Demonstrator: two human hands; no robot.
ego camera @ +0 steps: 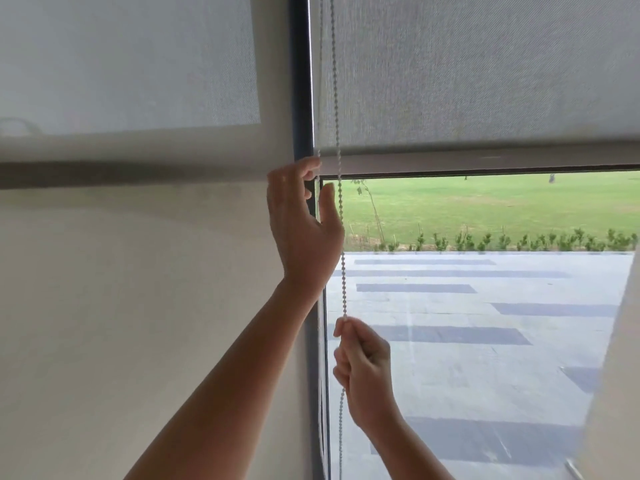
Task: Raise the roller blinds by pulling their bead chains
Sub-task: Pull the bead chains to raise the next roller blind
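Note:
A grey roller blind [485,71] hangs over the right window, its bottom bar [485,160] about a third of the way down the view. A white bead chain [341,244] drops along the blind's left edge. My right hand [363,368] is closed around the chain's front strand below the bar. My left hand [304,223] is raised at bar height with fingers apart, its fingertips near the rear strand [319,98]; no grip shows there. A second blind [131,57] covers the left pane and reaches much lower.
A dark window frame post [303,74] separates the two panes. Through the glass I see a paved yard [485,341], a low hedge and a lawn. A pale curtain or wall edge [616,375] runs down the right side.

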